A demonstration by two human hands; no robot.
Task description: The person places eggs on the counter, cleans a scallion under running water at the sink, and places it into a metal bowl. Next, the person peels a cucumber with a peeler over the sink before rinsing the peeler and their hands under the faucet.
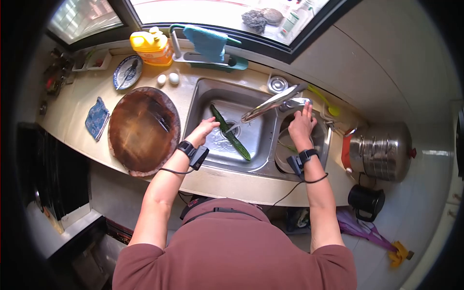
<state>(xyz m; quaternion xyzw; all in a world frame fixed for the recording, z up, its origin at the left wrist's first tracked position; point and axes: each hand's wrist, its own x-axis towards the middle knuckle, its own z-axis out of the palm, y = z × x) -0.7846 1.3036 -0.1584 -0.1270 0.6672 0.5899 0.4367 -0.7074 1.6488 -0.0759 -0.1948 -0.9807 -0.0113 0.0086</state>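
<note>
A long green cucumber (pixel 237 143) slants across the left basin of the steel sink (pixel 195 108), over the drain. My left hand (pixel 205 129) reaches in over the basin's left side; its fingers are closed at the cucumber's upper part, their tips partly hidden. A thin stream of water from the steel faucet (pixel 270 104) falls on the cucumber. Above the right basin, my right hand (pixel 302 126) has its fingers stretched out, touching the faucet's base near the lever. In that basin sits a round pan or bowl (pixel 281 157), partly covered by my right hand and wrist.
Left of the sink lies a large round chopping board (pixel 142 135). Behind it are two eggs (pixel 173 78), a plate (pixel 127 72) and a yellow jug (pixel 152 48). A blue cloth (pixel 97 119) lies far left. Right stand a steel pot (pixel 386 151) and a black mug (pixel 366 202).
</note>
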